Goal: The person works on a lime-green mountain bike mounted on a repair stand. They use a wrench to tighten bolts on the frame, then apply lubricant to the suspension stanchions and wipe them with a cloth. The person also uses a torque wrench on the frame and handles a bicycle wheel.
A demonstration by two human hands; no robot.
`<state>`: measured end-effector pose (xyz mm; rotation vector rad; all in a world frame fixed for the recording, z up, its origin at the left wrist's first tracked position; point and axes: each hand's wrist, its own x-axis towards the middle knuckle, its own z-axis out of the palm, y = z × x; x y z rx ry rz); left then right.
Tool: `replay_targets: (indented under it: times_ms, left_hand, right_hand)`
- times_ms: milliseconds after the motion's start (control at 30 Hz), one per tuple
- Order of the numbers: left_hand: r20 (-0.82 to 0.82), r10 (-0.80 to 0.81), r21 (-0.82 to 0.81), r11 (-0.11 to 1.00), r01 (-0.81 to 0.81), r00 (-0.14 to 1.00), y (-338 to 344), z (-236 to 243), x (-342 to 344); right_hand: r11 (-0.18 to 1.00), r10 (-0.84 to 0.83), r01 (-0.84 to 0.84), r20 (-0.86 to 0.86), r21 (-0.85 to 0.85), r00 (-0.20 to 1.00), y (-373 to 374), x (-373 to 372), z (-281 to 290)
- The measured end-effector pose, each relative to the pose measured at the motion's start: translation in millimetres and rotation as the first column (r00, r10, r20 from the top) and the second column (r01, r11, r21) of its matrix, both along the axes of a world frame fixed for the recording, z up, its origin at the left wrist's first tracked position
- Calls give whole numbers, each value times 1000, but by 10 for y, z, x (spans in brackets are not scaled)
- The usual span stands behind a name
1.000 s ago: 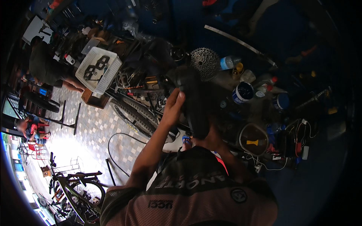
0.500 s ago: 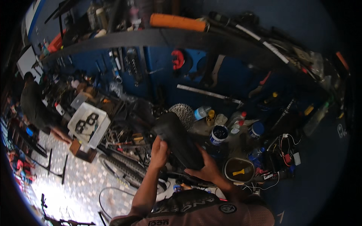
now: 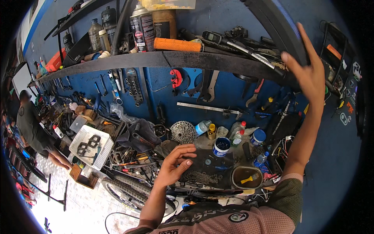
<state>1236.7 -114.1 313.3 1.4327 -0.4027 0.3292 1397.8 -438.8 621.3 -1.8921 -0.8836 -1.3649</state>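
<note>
My left hand [image 3: 175, 165] is raised over the cluttered workbench [image 3: 206, 156], fingers loosely curved and apart, holding nothing. Below it, some bicycle chain [image 3: 202, 177] lies on the bench. At the upper right, my right hand [image 3: 306, 74] reaches up with its thumb and extended fingers against a long black curved object [image 3: 278, 27] with a blue edge, which it appears to hold; the object runs out of view. Behind that hand is the shelf [image 3: 230, 62] with an orange grip [image 3: 177, 44] and a spray can [image 3: 142, 31]. A silver cassette [image 3: 183, 132] stands near my left hand.
A white basket [image 3: 108, 154] with pedals, a blue-and-white tub [image 3: 221, 146] and an oval container [image 3: 257, 177] sit on the bench. Tools hang on the blue board [image 3: 152, 82]. Bicycle tyres [image 3: 132, 187] are below; another person [image 3: 31, 128] stands at the left.
The view has tilted up to the shelf. The black object that both hands held low has risen to the upper right with my right hand; my left hand has let go.
</note>
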Motion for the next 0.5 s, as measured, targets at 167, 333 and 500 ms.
replay_targets:
  times_ms: [167, 333, 500]
  left_hand:
    - [-34, 13, 64, 998, -11, 999, -20, -9, -99]
    - [-55, 46, 112, 993, -39, 997, 27, -95, -218]
    - [-110, 99, 122, 989, -86, 989, 87, -283, -301]
  right_hand:
    - [876, -445, 377, -204, -301, 872, 105, 601, 484]
    - [849, -452, 295, -311, -439, 836, 276, 1168, 449]
    - [881, -284, 75, -396, -466, 873, 387, 1445, 359]
